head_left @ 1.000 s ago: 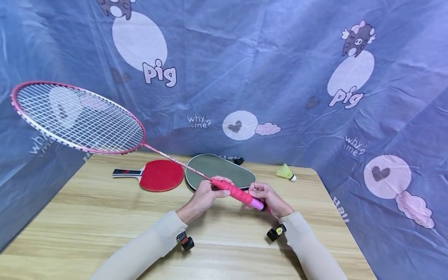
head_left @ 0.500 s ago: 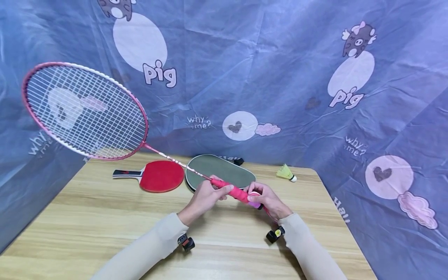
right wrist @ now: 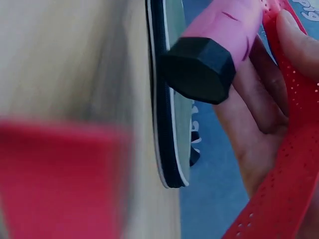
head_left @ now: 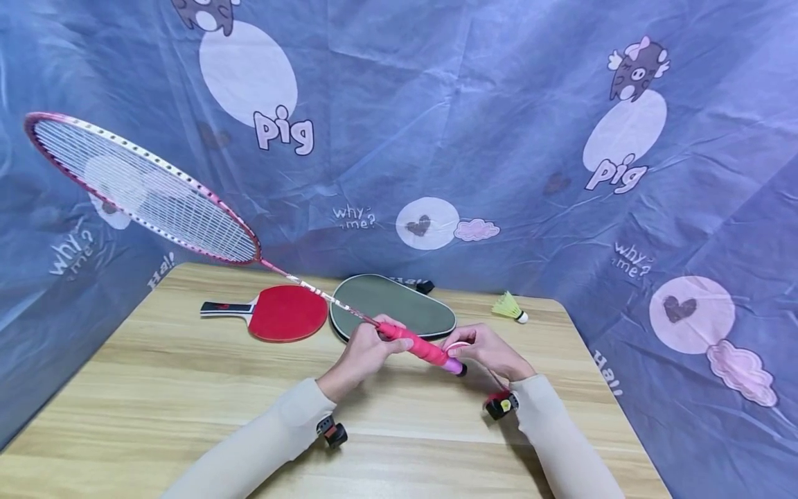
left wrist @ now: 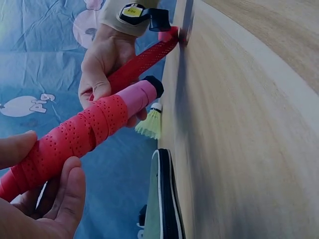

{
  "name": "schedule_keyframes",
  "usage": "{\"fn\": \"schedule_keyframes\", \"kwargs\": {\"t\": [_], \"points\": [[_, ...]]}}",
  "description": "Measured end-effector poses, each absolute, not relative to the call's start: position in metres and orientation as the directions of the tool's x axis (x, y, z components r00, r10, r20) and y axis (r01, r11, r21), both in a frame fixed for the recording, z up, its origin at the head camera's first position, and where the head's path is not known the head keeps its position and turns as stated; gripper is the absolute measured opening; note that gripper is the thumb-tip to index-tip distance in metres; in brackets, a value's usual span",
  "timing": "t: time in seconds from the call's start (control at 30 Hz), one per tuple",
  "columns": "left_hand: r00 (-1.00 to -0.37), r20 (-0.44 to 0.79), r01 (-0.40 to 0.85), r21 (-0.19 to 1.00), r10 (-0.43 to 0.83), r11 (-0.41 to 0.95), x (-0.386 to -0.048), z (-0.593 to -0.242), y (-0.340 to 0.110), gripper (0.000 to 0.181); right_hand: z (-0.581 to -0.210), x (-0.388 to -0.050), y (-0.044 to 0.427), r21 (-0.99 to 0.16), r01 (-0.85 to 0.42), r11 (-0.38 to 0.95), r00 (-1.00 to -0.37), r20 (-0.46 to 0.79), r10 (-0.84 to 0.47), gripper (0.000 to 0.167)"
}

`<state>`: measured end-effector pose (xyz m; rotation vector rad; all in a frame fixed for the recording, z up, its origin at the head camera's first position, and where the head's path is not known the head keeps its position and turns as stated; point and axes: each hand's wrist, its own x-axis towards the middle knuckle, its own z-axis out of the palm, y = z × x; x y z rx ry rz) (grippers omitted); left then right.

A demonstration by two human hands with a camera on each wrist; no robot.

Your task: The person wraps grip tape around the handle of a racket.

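A badminton racket (head_left: 303, 284) is held aloft over the table, its strung head up at the left. My left hand (head_left: 366, 352) grips the upper handle, which is wound in red perforated tape. Near the butt a band of pink handle (left wrist: 135, 98) shows, then a black end cap (right wrist: 199, 69). My right hand (head_left: 491, 352) pinches the free length of red grip tape (left wrist: 142, 64) between thumb and fingers, close beside the butt. From there the tape runs back toward the right wrist, where a loose end hangs blurred in front of the right wrist camera.
Behind the hands, a green zipped case (head_left: 393, 303) lies on the wooden table (head_left: 206, 402). To its left is a red table tennis bat (head_left: 289, 314). A yellow shuttlecock (head_left: 510, 307) lies at the back right. Blue printed cloth (head_left: 486, 125) hangs around the table.
The racket has rolled about its shaft, so its strung face looks narrower than half a second ago. My right hand has shifted slightly right, with the tape pinched; the left hand stays nearly in place.
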<state>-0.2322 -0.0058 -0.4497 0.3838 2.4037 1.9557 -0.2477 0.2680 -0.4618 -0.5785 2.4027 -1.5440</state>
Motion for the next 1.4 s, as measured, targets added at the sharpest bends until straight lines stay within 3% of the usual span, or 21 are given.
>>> {"fn": "schedule_keyframes", "kwargs": {"t": [0.27,0.5,0.7,1.03,1.23,1.4], "points": [[-0.947,0.127,0.168,0.979,0.296,0.116,-0.232,-0.448,-0.010,0.026,-0.459,-0.249,0.270,-0.905,-0.169,0.390,-0.909,-0.009,-0.416,0.018],[-0.930,0.109,0.149,0.985,0.352,0.086,-0.232,-0.447,-0.011,0.028,-0.470,-0.252,0.270,-0.978,-0.102,0.181,-0.865,-0.003,-0.502,0.008],[-0.916,0.132,0.158,0.987,0.379,0.040,-0.235,-0.447,-0.011,0.031,-0.478,-0.252,0.262,-0.998,0.015,0.063,-0.828,-0.048,-0.558,0.012],[-0.936,0.195,0.201,0.979,0.293,-0.010,-0.236,-0.448,-0.007,0.044,-0.472,-0.244,0.252,-0.999,-0.035,-0.018,-0.904,0.040,-0.425,0.020],[-0.943,0.231,0.286,0.931,0.240,0.228,-0.230,-0.444,-0.005,0.046,-0.472,-0.242,0.245,-0.994,-0.095,0.060,-0.949,0.073,-0.306,0.026],[-0.958,0.231,0.276,0.902,0.171,0.331,-0.231,-0.446,-0.005,0.031,-0.475,-0.240,0.241,-0.986,-0.130,0.108,-0.964,0.100,-0.247,0.019]]}}
